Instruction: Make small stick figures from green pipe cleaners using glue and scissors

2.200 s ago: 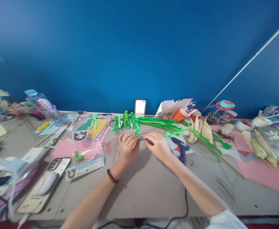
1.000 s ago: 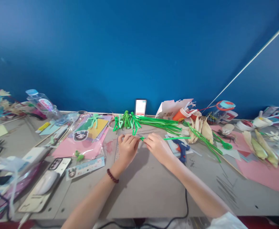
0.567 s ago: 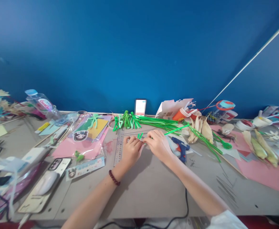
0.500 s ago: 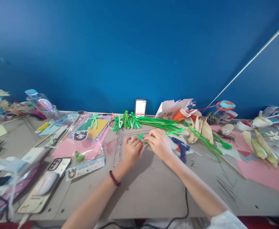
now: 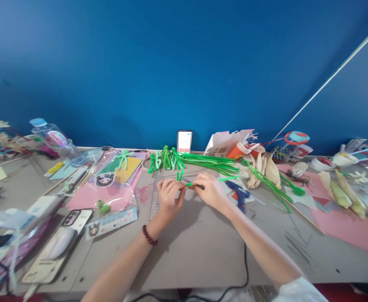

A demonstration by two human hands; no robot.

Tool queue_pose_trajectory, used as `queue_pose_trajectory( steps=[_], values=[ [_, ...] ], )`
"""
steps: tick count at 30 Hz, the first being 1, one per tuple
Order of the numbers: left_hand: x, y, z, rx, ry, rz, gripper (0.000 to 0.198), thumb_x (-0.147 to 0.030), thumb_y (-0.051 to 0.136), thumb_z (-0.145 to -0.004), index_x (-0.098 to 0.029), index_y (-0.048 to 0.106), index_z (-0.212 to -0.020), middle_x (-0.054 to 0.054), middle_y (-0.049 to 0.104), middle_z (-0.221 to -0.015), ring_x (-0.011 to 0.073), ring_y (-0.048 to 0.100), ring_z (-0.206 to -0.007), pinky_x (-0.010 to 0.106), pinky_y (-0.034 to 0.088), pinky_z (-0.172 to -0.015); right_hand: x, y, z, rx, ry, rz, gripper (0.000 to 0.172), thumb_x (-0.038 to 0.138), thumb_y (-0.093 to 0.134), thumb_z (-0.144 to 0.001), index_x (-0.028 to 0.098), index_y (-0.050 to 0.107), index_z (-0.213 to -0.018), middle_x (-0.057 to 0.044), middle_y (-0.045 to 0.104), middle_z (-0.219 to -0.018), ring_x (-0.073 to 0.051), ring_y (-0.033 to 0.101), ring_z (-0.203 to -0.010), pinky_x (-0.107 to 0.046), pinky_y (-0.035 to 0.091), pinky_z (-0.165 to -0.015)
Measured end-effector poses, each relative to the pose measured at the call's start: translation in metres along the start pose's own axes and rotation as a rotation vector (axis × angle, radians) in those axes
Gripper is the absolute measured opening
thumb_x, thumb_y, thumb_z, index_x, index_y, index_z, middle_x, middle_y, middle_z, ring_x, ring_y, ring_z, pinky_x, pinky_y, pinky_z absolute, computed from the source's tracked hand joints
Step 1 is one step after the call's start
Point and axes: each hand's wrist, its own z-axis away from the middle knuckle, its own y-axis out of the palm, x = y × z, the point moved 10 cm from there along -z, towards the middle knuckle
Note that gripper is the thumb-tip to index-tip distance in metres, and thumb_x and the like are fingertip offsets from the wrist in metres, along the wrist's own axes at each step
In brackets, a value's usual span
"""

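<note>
A bright green pipe cleaner (image 5: 189,184) runs between my two hands above the desk. My left hand (image 5: 170,198) is closed on it, with two short green ends sticking up beyond the fingers. My right hand (image 5: 211,191) pinches the same strand from the other side, and a green length shows past its knuckles. A small dark patch lies at the right fingertips; I cannot make out what it is. Behind the hands stand several twisted green pipe cleaner figures (image 5: 166,157), beside a bundle of long green pipe cleaners (image 5: 209,162).
Right of my right hand lies a blue glue gun (image 5: 241,195). A clear ruler (image 5: 155,197) is by my left hand. Bagged coloured paper (image 5: 108,191), a phone (image 5: 50,260) and a bottle (image 5: 53,136) are left. Dried husks (image 5: 272,173) and pink paper (image 5: 344,230) are right.
My hands have moved slightly apart, showing more of the green strand between them. The short green ends by my left hand have shifted left and up.
</note>
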Motion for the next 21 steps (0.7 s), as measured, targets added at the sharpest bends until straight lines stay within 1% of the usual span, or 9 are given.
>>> queue_pose_trajectory(
  steps=[4, 7, 9, 12, 15, 18, 21],
  values=[
    [0.016, 0.001, 0.0, 0.015, -0.163, 0.042, 0.007, -0.021, 0.058, -0.082, -0.021, 0.058, -0.075, 0.001, 0.067, -0.073, 0.0182, 0.056, -0.079, 0.035, 0.034, -0.075, 0.016, 0.002, 0.002, 0.0, -0.108, 0.089, 0.015, 0.021, 0.059, -0.084, 0.02, 0.068, -0.073, -0.002, 0.059, -0.067, -0.016, 0.049, -0.072, -0.029, 0.034, -0.068],
    [0.025, 0.006, 0.002, 0.047, -0.239, 0.063, 0.009, -0.023, 0.057, -0.083, -0.021, 0.059, -0.075, 0.001, 0.066, -0.074, 0.0181, 0.055, -0.079, 0.035, 0.034, -0.074, 0.025, -0.001, 0.004, 0.002, -0.154, 0.18, 0.019, 0.023, 0.055, -0.087, 0.02, 0.068, -0.074, -0.003, 0.058, -0.067, -0.016, 0.048, -0.072, -0.029, 0.033, -0.068],
    [0.027, 0.01, 0.003, 0.066, -0.237, 0.058, 0.008, -0.023, 0.057, -0.083, -0.021, 0.06, -0.076, 0.001, 0.066, -0.075, 0.0178, 0.055, -0.079, 0.035, 0.034, -0.074, 0.028, -0.003, 0.004, 0.006, -0.174, 0.219, 0.021, 0.023, 0.053, -0.088, 0.019, 0.068, -0.074, -0.004, 0.058, -0.067, -0.017, 0.047, -0.073, -0.03, 0.033, -0.068],
    [0.023, 0.011, 0.001, 0.071, -0.16, 0.013, 0.006, -0.021, 0.058, -0.083, -0.021, 0.062, -0.078, 0.0, 0.067, -0.073, 0.0173, 0.055, -0.077, 0.035, 0.032, -0.074, 0.029, -0.005, 0.004, 0.017, -0.183, 0.231, 0.019, 0.022, 0.054, -0.087, 0.019, 0.068, -0.074, -0.004, 0.059, -0.069, -0.017, 0.048, -0.075, -0.03, 0.033, -0.069],
    [0.018, 0.01, -0.002, 0.061, -0.091, -0.023, 0.003, -0.021, 0.061, -0.081, -0.022, 0.064, -0.082, 0.0, 0.069, -0.074, 0.0174, 0.055, -0.076, 0.035, 0.032, -0.075, 0.023, -0.006, 0.002, 0.017, -0.148, 0.211, 0.017, 0.022, 0.055, -0.087, 0.019, 0.067, -0.075, -0.004, 0.06, -0.072, -0.017, 0.049, -0.076, -0.03, 0.034, -0.071],
    [0.017, 0.01, -0.003, 0.074, -0.095, -0.011, 0.01, -0.024, 0.062, -0.081, -0.023, 0.064, -0.09, 0.001, 0.07, -0.079, 0.0177, 0.056, -0.077, 0.035, 0.032, -0.075, 0.016, -0.009, 0.001, 0.001, -0.098, 0.195, 0.016, 0.022, 0.055, -0.087, 0.019, 0.066, -0.076, -0.004, 0.061, -0.074, -0.017, 0.049, -0.077, -0.031, 0.035, -0.072],
    [0.019, 0.01, -0.002, 0.09, -0.137, 0.025, 0.007, -0.025, 0.062, -0.081, -0.022, 0.064, -0.087, 0.001, 0.069, -0.078, 0.0175, 0.056, -0.076, 0.035, 0.032, -0.075, 0.014, -0.011, 0.001, -0.005, -0.08, 0.179, 0.015, 0.021, 0.056, -0.086, 0.019, 0.065, -0.075, -0.004, 0.061, -0.074, -0.017, 0.05, -0.076, -0.03, 0.035, -0.072]
  ],
)
